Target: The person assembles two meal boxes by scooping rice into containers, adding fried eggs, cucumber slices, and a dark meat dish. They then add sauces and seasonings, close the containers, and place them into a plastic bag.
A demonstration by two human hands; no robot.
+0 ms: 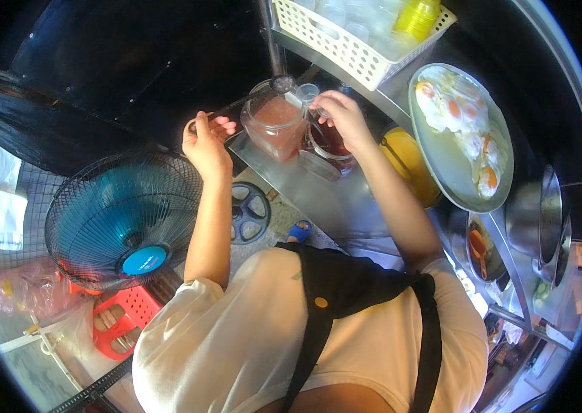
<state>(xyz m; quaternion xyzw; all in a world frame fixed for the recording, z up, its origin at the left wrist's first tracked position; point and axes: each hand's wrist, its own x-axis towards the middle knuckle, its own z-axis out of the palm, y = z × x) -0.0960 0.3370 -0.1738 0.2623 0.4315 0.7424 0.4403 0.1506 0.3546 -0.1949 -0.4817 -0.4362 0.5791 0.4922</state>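
My left hand (208, 143) is closed around the end of a long-handled ladle (282, 84). The ladle's bowl hangs over the rim of a clear wide-mouthed jar (274, 131) of cloudy pinkish-brown liquid. Pinched in the fingers of my right hand (341, 118) is a small clear plastic cup (307, 92), right beside the ladle's bowl. What the cup contains is too small to tell. Below my right hand stands a second clear container (332, 146) with dark reddish liquid, partly hidden by the hand.
On the shelf above sit a white perforated basket (336, 43) of clear cups and an oval plate (446, 165) of fried eggs. A yellow round thing (408, 165) is beneath the plate. A fan (126, 213) stands at left, near a red plastic stool (141, 308). Metal pots (532, 220) are at right.
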